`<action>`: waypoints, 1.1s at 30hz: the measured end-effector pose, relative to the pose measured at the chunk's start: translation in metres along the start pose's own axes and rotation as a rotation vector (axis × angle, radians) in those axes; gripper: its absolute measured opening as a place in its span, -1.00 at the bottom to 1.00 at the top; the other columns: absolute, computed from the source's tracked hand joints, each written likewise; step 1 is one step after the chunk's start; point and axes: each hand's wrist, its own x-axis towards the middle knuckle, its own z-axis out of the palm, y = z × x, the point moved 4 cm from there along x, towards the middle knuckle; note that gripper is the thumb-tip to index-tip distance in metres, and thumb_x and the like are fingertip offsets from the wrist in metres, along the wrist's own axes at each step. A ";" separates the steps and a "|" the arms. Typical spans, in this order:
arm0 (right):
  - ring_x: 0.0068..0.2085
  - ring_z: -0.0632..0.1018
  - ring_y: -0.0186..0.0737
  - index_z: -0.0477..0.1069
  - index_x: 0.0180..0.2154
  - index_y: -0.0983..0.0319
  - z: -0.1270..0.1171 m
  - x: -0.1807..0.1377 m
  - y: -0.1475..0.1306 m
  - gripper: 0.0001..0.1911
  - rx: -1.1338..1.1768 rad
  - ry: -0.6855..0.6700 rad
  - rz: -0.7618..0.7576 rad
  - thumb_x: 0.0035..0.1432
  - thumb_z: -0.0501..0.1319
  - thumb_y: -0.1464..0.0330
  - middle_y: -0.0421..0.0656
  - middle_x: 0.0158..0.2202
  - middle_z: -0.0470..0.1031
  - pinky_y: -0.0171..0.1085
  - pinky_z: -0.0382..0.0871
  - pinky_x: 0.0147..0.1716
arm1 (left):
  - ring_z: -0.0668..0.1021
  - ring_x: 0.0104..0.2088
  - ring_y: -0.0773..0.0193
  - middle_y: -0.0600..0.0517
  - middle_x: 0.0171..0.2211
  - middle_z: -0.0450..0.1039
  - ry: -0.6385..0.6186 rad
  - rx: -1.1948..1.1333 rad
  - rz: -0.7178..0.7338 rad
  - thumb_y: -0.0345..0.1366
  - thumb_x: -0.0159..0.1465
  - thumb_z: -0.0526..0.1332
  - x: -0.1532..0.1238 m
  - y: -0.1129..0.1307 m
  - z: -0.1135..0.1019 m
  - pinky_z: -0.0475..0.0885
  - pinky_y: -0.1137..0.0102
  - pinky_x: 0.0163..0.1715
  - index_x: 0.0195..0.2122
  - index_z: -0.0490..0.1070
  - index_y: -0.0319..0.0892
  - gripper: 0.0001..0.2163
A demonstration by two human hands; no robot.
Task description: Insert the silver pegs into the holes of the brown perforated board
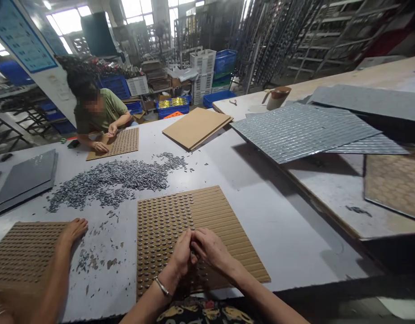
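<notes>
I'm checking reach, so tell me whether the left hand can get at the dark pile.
Probably yes: between the left hand and the dark pile lie only the low board and some table, nothing tall. The co-worker's hand rests off to the side of that path.

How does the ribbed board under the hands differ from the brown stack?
The ribbed board is grooved and carries grey pieces on its left; the brown stack's top looks smooth. The ribbed board appears single; the brown stack is layered. Both lie on the white table.
</notes>
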 end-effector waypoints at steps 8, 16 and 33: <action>-0.38 0.52 -0.16 0.40 -0.36 0.18 -0.010 -0.013 0.022 -0.69 0.294 0.092 0.154 0.24 0.04 0.14 -0.12 -0.41 0.52 -0.25 0.35 -0.37 | 0.33 -0.70 0.49 0.11 -0.57 0.36 -0.065 0.056 -0.021 -0.05 0.03 0.36 -0.017 0.007 0.006 0.01 0.55 -0.76 -0.38 0.34 -0.24 -0.64; -0.46 0.55 -0.18 0.44 -0.25 0.22 -0.004 -0.018 0.060 -0.58 0.502 0.162 0.352 0.13 0.11 0.01 -0.12 -0.45 0.53 -0.27 0.41 -0.45 | 0.46 -0.52 0.42 -0.02 -0.50 0.40 -0.106 -0.293 -0.218 -0.61 -0.03 0.20 -0.016 -0.006 0.008 0.30 0.54 -0.51 -0.44 0.38 -0.30 -0.85; -0.37 0.48 -0.25 0.48 -0.36 0.23 -0.025 0.061 0.090 -0.79 0.159 0.236 0.362 0.16 0.08 0.37 -0.16 -0.41 0.54 -0.32 0.26 -0.36 | 0.23 -0.74 0.54 0.16 -0.57 0.33 -0.094 0.146 -0.064 0.03 0.07 0.32 -0.006 0.006 -0.002 -0.09 0.57 -0.80 -0.25 0.35 -0.23 -0.57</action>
